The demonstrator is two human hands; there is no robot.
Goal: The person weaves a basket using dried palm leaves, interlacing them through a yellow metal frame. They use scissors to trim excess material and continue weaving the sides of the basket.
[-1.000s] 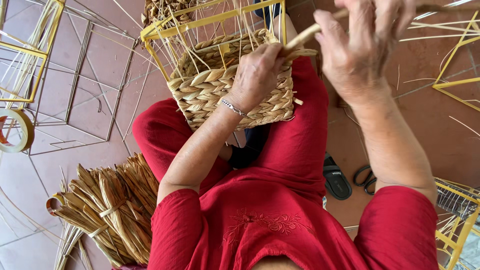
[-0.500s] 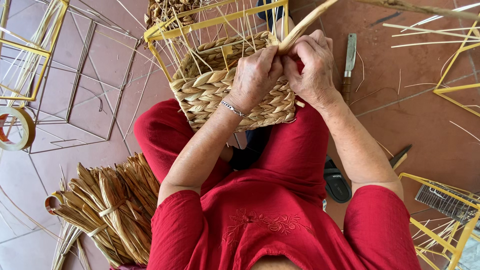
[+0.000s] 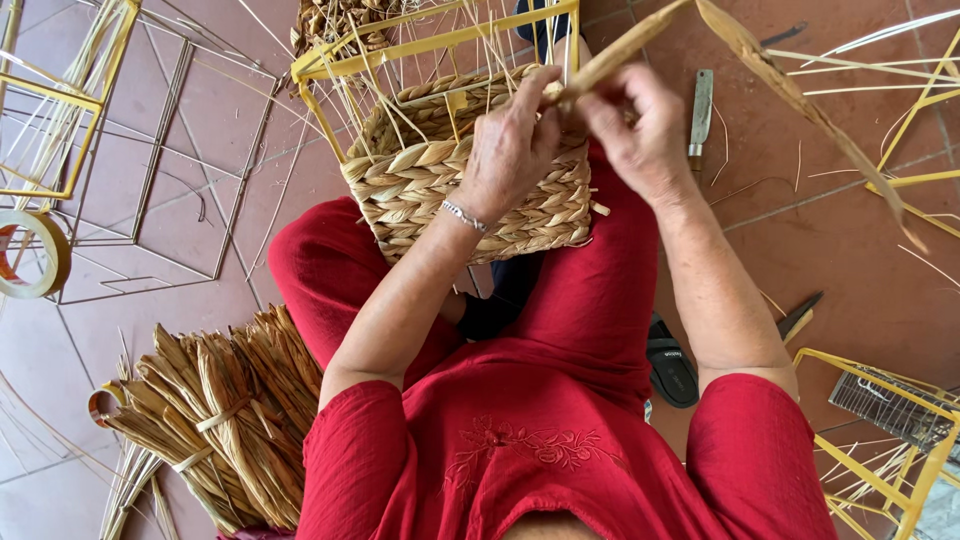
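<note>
Half-woven straw basket (image 3: pixel 470 190) on yellow wire frame rests tilted on your lap; you pinch a dried strand (image 3: pixel 760 60) arcing right

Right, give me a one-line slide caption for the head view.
Left hand and right hand pinch a dried fibre strand above a half-woven basket on a yellow wire frame, held on the lap.

Soft, even daylight, faint shadows, sharp focus, slight wide-angle stretch at the edges.
</note>
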